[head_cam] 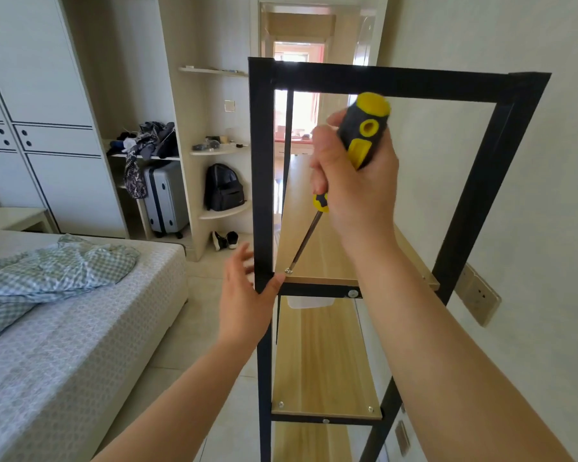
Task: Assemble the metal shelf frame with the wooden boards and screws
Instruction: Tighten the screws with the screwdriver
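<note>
A black metal frame (394,82) stands upright just in front of the person, its long axis vertical and its posts running from the top bar down past the bottom edge of the view. A wooden board (317,258) lies flat across it at about mid height, its long axis running away from the viewer toward the doorway. A second board (324,368) sits lower down, parallel to the first, with screw heads showing at its near corners.

The right hand (357,181) is wrapped round the yellow and black handle of a screwdriver (364,135). The tool is tilted, handle up and to the right, shaft slanting down and to the left, and its tip meets a screw (288,271) at the near left corner of the upper board, just beside the left post.

The left hand (244,301) holds nothing in a grip: its fingers are spread and fairly straight on the outer side of the left post, while the thumb presses against the post at the joint with the front crossbar, right under the screw.

To the left is a bed (64,328) with a crumpled checked blanket (54,268). Farther back, by the wall shelves, stand a grey suitcase (166,198) and a black backpack (222,188).
</note>
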